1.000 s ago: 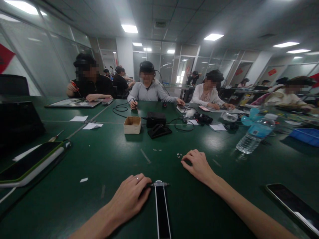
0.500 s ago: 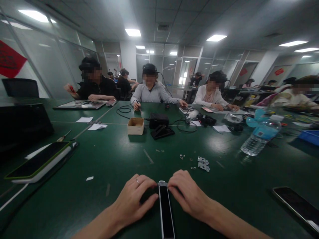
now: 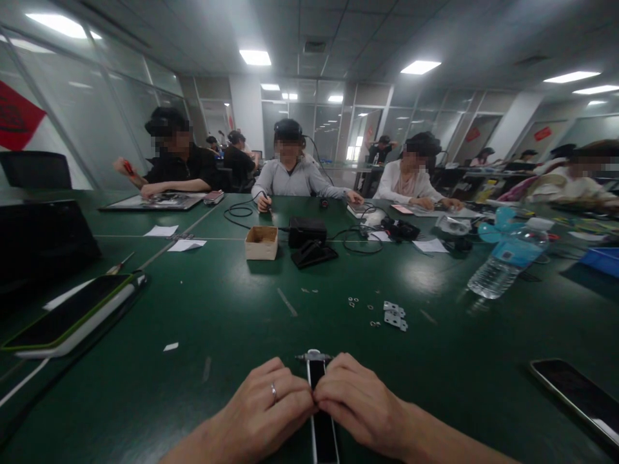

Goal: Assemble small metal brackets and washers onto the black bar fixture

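A long, narrow black piece with white edges (image 3: 316, 370) lies pointing away from me, a grey metal fitting (image 3: 314, 356) with a thin cross rod at its far end. Over its middle, my left hand (image 3: 278, 403) is closed, a ring on one finger, its fingertips pinched together. Opposite it, my right hand (image 3: 360, 403) is closed too, and the fingertips of both hands meet above the black strip. Whatever they pinch is hidden. Beyond my hands lie several small rings like nuts or washers (image 3: 353, 299) and silver metal plates with holes (image 3: 395, 316).
A phone (image 3: 578, 396) lies at right, below a tilted water bottle (image 3: 500, 267). At left is a green-edged device (image 3: 68, 309) with a cable. A small open box (image 3: 262, 243) and black box (image 3: 307, 232) stand ahead. Several people sit across the green table (image 3: 232, 303).
My right hand came back from the small rings to the strip's far end, uncovering the metal plates. Both hands then slid nearer to me along the strip, and their fingertips came together.
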A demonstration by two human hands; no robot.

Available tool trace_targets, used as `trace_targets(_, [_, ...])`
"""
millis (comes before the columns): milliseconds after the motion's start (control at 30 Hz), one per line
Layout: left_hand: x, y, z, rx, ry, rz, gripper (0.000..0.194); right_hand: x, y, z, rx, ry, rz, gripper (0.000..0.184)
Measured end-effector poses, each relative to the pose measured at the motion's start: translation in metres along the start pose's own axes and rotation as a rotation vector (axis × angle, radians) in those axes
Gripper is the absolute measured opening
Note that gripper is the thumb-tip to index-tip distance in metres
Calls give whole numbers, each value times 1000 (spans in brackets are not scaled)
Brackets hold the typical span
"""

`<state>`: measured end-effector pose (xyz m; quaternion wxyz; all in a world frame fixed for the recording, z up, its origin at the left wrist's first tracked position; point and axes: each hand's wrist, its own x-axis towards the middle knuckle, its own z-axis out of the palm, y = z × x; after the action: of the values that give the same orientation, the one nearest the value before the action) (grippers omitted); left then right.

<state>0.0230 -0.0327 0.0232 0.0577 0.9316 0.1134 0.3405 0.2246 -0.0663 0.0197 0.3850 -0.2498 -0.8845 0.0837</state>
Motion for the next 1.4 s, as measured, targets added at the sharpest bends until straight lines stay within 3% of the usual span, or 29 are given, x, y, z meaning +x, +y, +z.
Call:
trace_targets(100, [-2,-4,3,26,-2,-18,13,-3,5,1,-30,61,24,14])
trace_targets(233, [-7,-17,6,113,21,-218,17,-11,18,-5,-170,98,143,14])
trace_targets(367, [-12,-28,7,78,-95,-397,19,-15,31,-14,-256,1,329,15])
trace_targets(467, [-13,-30,7,38,-137,-455,19,-15,34,-16,-254,-99,446,15])
trace_targets(700, [-15,-32,10,-35,-160,-472,17,-13,32,-16,-219,-196,461,16])
trace_targets(1400, [-15,-37,18,64,-172,-468,12,-15,32,-10,-229,-192,448,16])
